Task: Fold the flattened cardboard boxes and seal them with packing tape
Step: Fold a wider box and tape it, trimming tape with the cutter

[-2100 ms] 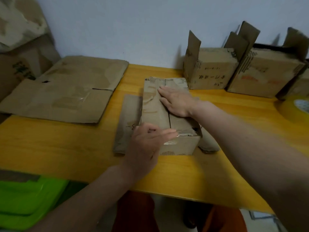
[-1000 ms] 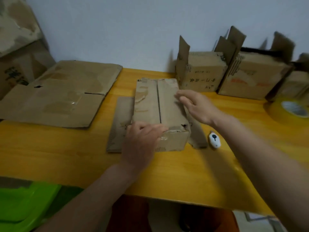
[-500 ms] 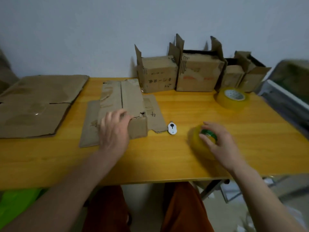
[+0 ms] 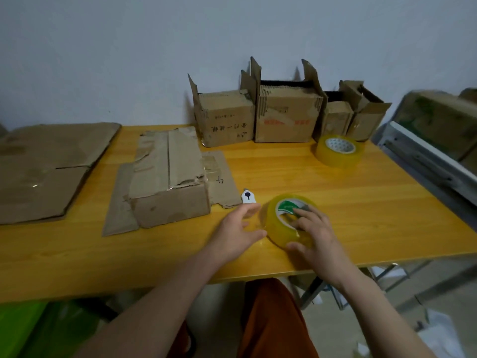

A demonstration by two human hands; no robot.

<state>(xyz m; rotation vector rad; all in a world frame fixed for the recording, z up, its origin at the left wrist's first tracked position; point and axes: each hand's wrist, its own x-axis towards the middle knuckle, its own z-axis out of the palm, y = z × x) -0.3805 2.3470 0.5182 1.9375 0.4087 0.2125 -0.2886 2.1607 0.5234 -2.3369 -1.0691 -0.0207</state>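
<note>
A folded cardboard box (image 4: pixel 167 187) lies on the yellow table (image 4: pixel 361 202), its two top flaps meeting in a seam, side flaps spread flat around it. Near the front edge my right hand (image 4: pixel 316 240) grips a yellow tape roll (image 4: pixel 280 223) with a green-labelled core, fingers over its top and thumb at its near side. My left hand (image 4: pixel 238 235) is just left of the roll, fingers loosely spread, fingertips close to the roll. A small white cutter (image 4: pixel 248 197) lies between the box and the roll.
A flattened cardboard sheet (image 4: pixel 44 169) covers the table's left end. Several folded open-topped boxes (image 4: pixel 284 117) stand along the back wall. A second tape roll (image 4: pixel 338 150) sits at the back right. A metal frame (image 4: pixel 428 161) borders the right side.
My left hand has left the box and moved right to the tape roll. My right hand, which reached for the roll, now grips it. The view has swung right.
</note>
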